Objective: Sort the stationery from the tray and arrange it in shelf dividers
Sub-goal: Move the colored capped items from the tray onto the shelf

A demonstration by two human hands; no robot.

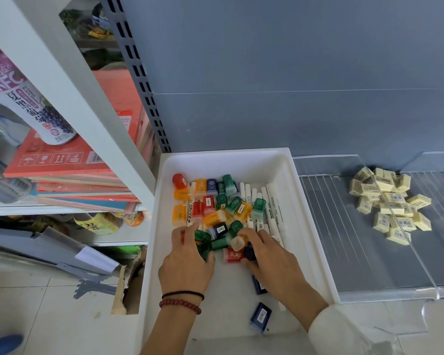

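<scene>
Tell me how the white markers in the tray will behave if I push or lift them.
The white markers look round and smooth, so they would probably roll against the tray wall when pushed. They look rigid and light, likely easy to lift several together. Small coloured cases lie over some of them and may slide off.

Shop: slotted shelf upright (138, 80), barcoded erasers (420, 201).

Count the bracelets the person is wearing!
2, both on the wrist of the left hand: a thin black band and a red bead bracelet nearer the elbow. The right sleeve may hide more.
</scene>
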